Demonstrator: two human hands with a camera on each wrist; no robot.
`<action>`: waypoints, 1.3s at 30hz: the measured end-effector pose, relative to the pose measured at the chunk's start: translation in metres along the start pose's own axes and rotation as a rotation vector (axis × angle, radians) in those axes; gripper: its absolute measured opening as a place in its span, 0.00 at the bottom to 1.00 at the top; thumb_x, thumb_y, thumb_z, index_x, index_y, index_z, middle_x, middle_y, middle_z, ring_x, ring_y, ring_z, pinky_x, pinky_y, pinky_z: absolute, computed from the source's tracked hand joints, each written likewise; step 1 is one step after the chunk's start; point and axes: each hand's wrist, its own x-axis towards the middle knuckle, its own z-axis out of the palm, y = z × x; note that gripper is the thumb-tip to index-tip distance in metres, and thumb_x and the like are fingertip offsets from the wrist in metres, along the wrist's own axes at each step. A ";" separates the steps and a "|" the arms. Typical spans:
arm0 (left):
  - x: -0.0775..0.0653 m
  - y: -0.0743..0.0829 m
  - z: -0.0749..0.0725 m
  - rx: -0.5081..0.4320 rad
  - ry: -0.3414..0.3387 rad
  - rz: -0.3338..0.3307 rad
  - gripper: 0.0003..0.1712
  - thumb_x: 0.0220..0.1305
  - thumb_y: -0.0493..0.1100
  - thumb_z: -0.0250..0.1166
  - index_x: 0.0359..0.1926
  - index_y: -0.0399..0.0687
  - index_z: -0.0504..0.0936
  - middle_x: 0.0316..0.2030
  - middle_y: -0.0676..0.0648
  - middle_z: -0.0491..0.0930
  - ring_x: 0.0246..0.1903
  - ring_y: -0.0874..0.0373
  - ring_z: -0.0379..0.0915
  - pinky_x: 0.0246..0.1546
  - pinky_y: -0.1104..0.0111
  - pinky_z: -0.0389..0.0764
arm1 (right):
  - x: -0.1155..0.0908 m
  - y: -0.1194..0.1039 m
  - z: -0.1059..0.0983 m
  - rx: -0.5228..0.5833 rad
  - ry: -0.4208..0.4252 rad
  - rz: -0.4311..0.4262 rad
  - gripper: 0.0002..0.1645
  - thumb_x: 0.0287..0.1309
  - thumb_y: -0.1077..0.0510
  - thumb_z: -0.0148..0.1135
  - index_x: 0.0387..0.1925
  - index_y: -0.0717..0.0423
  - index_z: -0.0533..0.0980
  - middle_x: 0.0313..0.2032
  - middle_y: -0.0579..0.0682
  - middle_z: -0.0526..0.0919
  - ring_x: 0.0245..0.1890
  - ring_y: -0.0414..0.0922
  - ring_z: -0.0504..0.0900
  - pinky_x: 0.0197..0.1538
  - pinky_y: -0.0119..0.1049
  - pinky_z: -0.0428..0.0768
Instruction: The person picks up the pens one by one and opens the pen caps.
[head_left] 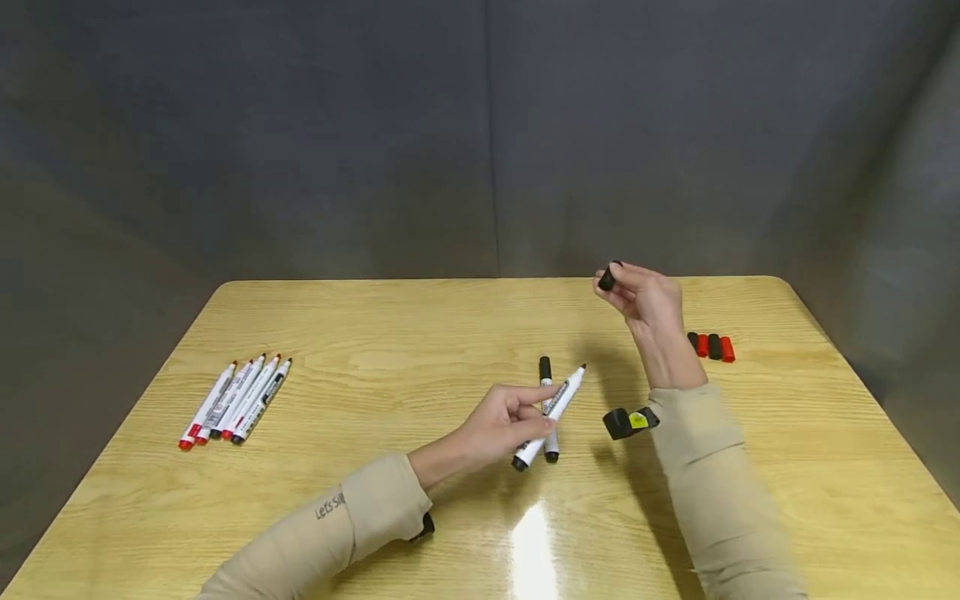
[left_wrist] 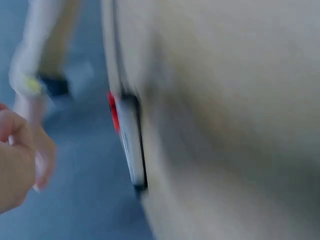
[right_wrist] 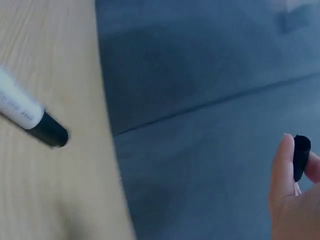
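Observation:
My left hand (head_left: 501,423) pinches an uncapped white marker (head_left: 551,417) between thumb and fingers, its dark tip pointing up and away to the right. Under it in the head view lies a capped white marker (head_left: 545,371) with a black cap, on the table. Raised over the table's far side, my right hand (head_left: 651,302) pinches a black cap (head_left: 608,277) between thumb and fingers. In the right wrist view the same black cap (right_wrist: 301,157) shows its open end upward. The left wrist view is blurred, with only part of the left hand (left_wrist: 17,160) at its edge.
Several uncapped markers (head_left: 236,400) with red or black ends lie side by side at the left of the wooden table (head_left: 375,325). A short row of black and red caps (head_left: 711,346) sits at the right, beyond the right wrist. A dark curtain (head_left: 360,142) hangs behind.

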 end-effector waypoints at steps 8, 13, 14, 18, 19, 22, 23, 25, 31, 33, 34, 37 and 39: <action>-0.003 0.004 -0.020 0.082 0.030 0.105 0.28 0.60 0.29 0.55 0.62 0.30 0.61 0.24 0.44 0.80 0.13 0.67 0.58 0.16 0.76 0.61 | -0.006 -0.011 0.008 -0.104 -0.088 -0.006 0.08 0.48 0.71 0.63 0.34 0.69 0.76 0.29 0.60 0.80 0.29 0.49 0.83 0.36 0.37 0.79; -0.007 0.006 -0.033 0.122 0.069 0.154 0.28 0.60 0.28 0.55 0.62 0.30 0.61 0.22 0.48 0.79 0.13 0.66 0.57 0.16 0.76 0.60 | -0.009 -0.013 0.011 -0.130 -0.105 0.000 0.09 0.47 0.71 0.65 0.34 0.68 0.77 0.29 0.59 0.80 0.29 0.49 0.83 0.36 0.37 0.80; -0.008 0.006 -0.035 0.130 0.074 0.161 0.28 0.60 0.28 0.55 0.63 0.30 0.61 0.23 0.47 0.80 0.14 0.66 0.58 0.16 0.76 0.61 | -0.009 -0.014 0.011 -0.137 -0.105 0.001 0.09 0.47 0.70 0.65 0.34 0.68 0.77 0.29 0.59 0.80 0.29 0.49 0.83 0.36 0.37 0.80; -0.013 0.009 -0.047 0.142 0.097 0.171 0.29 0.61 0.29 0.55 0.63 0.32 0.61 0.26 0.40 0.80 0.16 0.65 0.63 0.17 0.75 0.65 | -0.012 -0.016 0.009 -0.171 -0.110 0.003 0.08 0.47 0.69 0.65 0.33 0.66 0.78 0.30 0.58 0.79 0.29 0.48 0.83 0.36 0.37 0.80; -0.014 0.009 -0.050 0.142 0.102 0.171 0.29 0.61 0.29 0.55 0.63 0.33 0.61 0.26 0.40 0.81 0.17 0.65 0.65 0.17 0.75 0.67 | -0.012 -0.016 0.009 -0.178 -0.113 0.003 0.08 0.47 0.69 0.66 0.32 0.66 0.78 0.30 0.58 0.80 0.29 0.48 0.83 0.36 0.36 0.79; -0.018 0.010 -0.057 0.128 0.112 0.167 0.29 0.61 0.29 0.56 0.64 0.35 0.61 0.26 0.44 0.80 0.18 0.64 0.68 0.18 0.75 0.70 | -0.014 -0.018 0.006 -0.194 -0.121 0.002 0.07 0.47 0.70 0.65 0.32 0.66 0.78 0.31 0.59 0.79 0.30 0.48 0.83 0.36 0.36 0.79; -0.019 0.010 -0.059 0.123 0.114 0.166 0.29 0.61 0.29 0.56 0.64 0.35 0.61 0.26 0.45 0.81 0.19 0.64 0.69 0.18 0.75 0.71 | -0.015 -0.018 0.005 -0.195 -0.122 0.003 0.07 0.47 0.70 0.65 0.32 0.66 0.78 0.31 0.59 0.79 0.30 0.48 0.83 0.36 0.36 0.79; -0.022 0.009 -0.063 0.124 0.121 0.172 0.29 0.61 0.29 0.56 0.64 0.34 0.61 0.25 0.48 0.80 0.18 0.64 0.69 0.18 0.75 0.71 | -0.015 -0.019 0.003 -0.197 -0.124 0.009 0.06 0.47 0.70 0.65 0.32 0.66 0.78 0.32 0.59 0.79 0.31 0.48 0.83 0.37 0.36 0.79; -0.030 0.007 -0.071 0.188 0.171 0.170 0.29 0.60 0.28 0.57 0.62 0.31 0.62 0.22 0.48 0.78 0.17 0.65 0.67 0.16 0.74 0.68 | -0.016 -0.020 -0.002 -0.203 -0.122 0.017 0.05 0.48 0.69 0.65 0.31 0.65 0.79 0.31 0.57 0.80 0.30 0.48 0.83 0.36 0.36 0.79; -0.033 0.006 -0.074 0.216 0.194 0.163 0.28 0.60 0.28 0.57 0.62 0.32 0.63 0.22 0.45 0.78 0.17 0.65 0.67 0.17 0.75 0.68 | -0.016 -0.021 -0.003 -0.208 -0.123 0.016 0.04 0.48 0.69 0.64 0.30 0.64 0.80 0.30 0.57 0.81 0.30 0.48 0.83 0.36 0.36 0.80; -0.035 0.006 -0.076 0.233 0.205 0.161 0.28 0.60 0.28 0.57 0.62 0.32 0.63 0.22 0.42 0.78 0.17 0.65 0.66 0.17 0.75 0.68 | -0.016 -0.021 -0.004 -0.208 -0.126 0.018 0.04 0.49 0.69 0.64 0.30 0.64 0.80 0.30 0.56 0.81 0.30 0.48 0.83 0.36 0.36 0.80; -0.040 0.005 -0.084 0.296 0.250 0.154 0.28 0.59 0.29 0.58 0.61 0.32 0.65 0.23 0.37 0.77 0.17 0.64 0.65 0.17 0.75 0.67 | -0.016 -0.022 -0.006 -0.209 -0.133 0.023 0.03 0.49 0.69 0.64 0.30 0.64 0.80 0.30 0.56 0.81 0.31 0.48 0.83 0.36 0.36 0.80; -0.044 0.004 -0.089 0.339 0.285 0.147 0.27 0.59 0.30 0.59 0.60 0.33 0.66 0.23 0.37 0.77 0.17 0.64 0.65 0.17 0.75 0.67 | -0.017 -0.022 -0.008 -0.209 -0.138 0.025 0.03 0.50 0.69 0.63 0.30 0.64 0.80 0.30 0.56 0.81 0.31 0.48 0.83 0.36 0.36 0.80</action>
